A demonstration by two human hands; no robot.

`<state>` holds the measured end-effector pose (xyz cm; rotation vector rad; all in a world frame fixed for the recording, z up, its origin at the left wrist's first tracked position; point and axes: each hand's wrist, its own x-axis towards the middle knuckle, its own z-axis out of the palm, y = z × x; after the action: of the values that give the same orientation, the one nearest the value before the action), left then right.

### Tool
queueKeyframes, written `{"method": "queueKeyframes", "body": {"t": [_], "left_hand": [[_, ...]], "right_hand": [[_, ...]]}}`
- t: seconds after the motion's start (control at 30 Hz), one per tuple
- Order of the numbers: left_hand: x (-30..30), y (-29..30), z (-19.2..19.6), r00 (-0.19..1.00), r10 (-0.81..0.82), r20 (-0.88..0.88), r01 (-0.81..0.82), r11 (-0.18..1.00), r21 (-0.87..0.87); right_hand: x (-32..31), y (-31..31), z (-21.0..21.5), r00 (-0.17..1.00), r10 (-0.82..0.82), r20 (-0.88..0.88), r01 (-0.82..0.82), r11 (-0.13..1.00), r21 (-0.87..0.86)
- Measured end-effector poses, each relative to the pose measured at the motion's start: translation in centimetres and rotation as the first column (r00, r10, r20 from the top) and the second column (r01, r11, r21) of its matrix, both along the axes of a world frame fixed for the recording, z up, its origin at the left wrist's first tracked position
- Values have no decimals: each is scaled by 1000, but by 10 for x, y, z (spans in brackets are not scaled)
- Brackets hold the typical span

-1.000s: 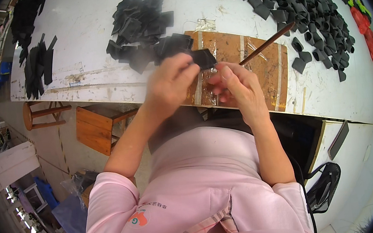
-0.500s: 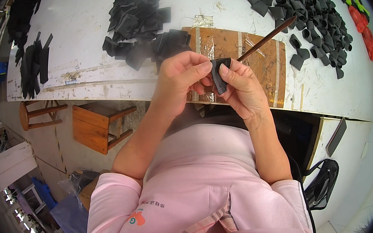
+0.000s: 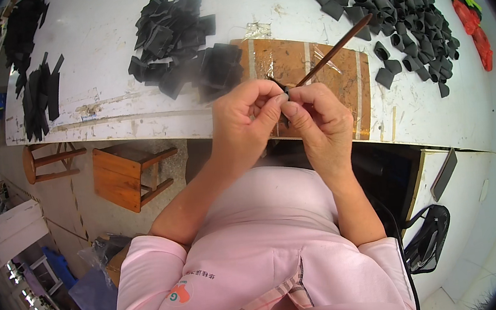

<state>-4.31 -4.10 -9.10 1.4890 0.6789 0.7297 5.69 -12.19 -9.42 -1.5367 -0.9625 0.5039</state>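
Observation:
Over the near edge of the table, my two hands meet at the fingertips around a small black fabric piece (image 3: 277, 82). My left hand (image 3: 243, 122) pinches it between thumb and forefinger. From the other side my right hand (image 3: 323, 119) pinches it too, with the thumb alongside. Most of the piece is hidden by my fingers. A slim dark brown stick (image 3: 339, 46) juts up and right from behind my right fingers and looks held in that hand; its lower end is covered.
A taped brown cardboard sheet (image 3: 345, 92) lies under my hands on the white table (image 3: 97, 62). Flat black pieces (image 3: 170, 35) are heaped left of it, folded black loops (image 3: 400, 12) at right, and black strips (image 3: 40, 96) far left. Wooden stools (image 3: 119, 179) stand below left.
My fingertips have drawn together over the black piece, which shows far less than before. The stick has moved slightly left with my right hand. The whole view has shifted a little.

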Motion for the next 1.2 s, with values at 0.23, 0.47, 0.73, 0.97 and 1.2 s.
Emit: {"method": "queueKeyframes", "body": {"t": [0.23,0.47,0.73,0.97,1.2], "left_hand": [[16,-14,-9,951,305,43,-284,816,504],[12,3,11,861,-12,509,433,544,-719],[35,-17,8,975,208,75,-221,892,395],[36,18,40,814,-8,581,512,483,-711],[51,44,44,744,83,663,637,213,-741]], "right_hand": [[3,5,0,825,-126,551,105,992,70],[18,-6,4,994,-100,-53,95,991,-92],[36,-11,10,207,347,-915,-82,938,337],[52,-3,61,741,211,-637,-194,976,97],[81,34,44,668,415,-618,-359,907,220]]}}
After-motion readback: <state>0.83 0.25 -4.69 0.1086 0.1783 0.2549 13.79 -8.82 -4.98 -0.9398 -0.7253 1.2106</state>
